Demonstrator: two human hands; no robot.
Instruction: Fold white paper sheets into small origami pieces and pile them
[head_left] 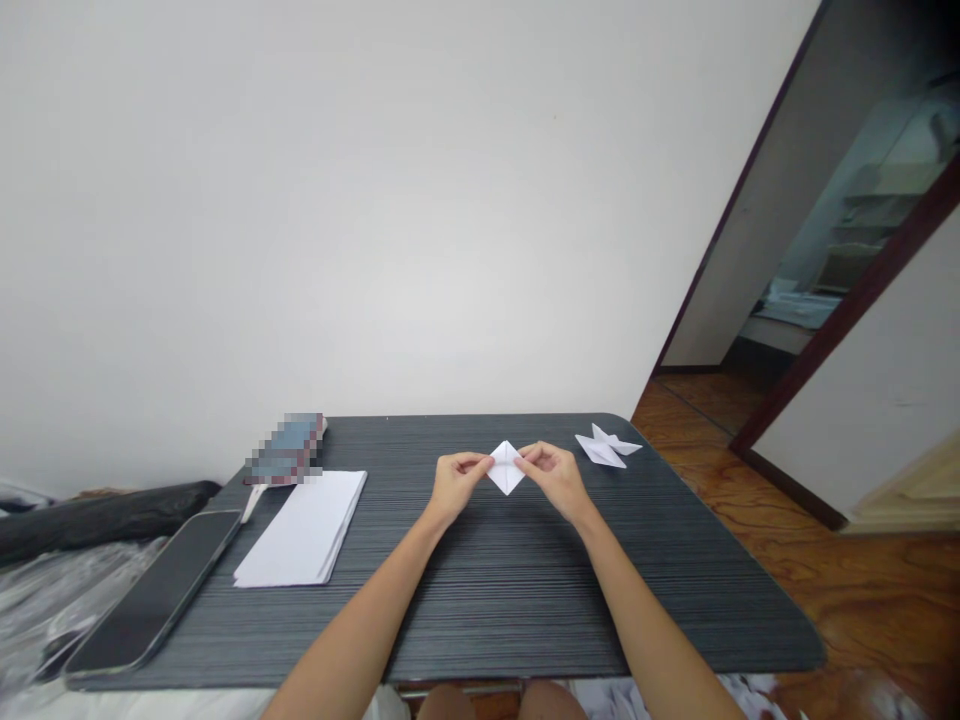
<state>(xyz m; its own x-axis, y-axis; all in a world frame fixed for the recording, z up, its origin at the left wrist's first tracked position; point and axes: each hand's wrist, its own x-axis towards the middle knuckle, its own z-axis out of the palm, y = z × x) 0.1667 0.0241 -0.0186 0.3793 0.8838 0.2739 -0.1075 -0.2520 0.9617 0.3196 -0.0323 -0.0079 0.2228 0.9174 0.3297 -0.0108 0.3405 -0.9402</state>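
Left hand (455, 480) and right hand (556, 476) pinch folded paper (506, 474) at opposite corners. Light, even pressure should protect its creases.

The left arm (360, 630) and the right arm (652, 620) are bare from the wrists to the near edge of view. Both are slender and smooth in outline, narrow at the wrists and broader toward the near side. The left hand (452, 485) and right hand (559, 483) are bare too, with slim fingers and thumbs; the nails are too small to make out. Two bare, rounded knees (446, 703) show at the near edge.
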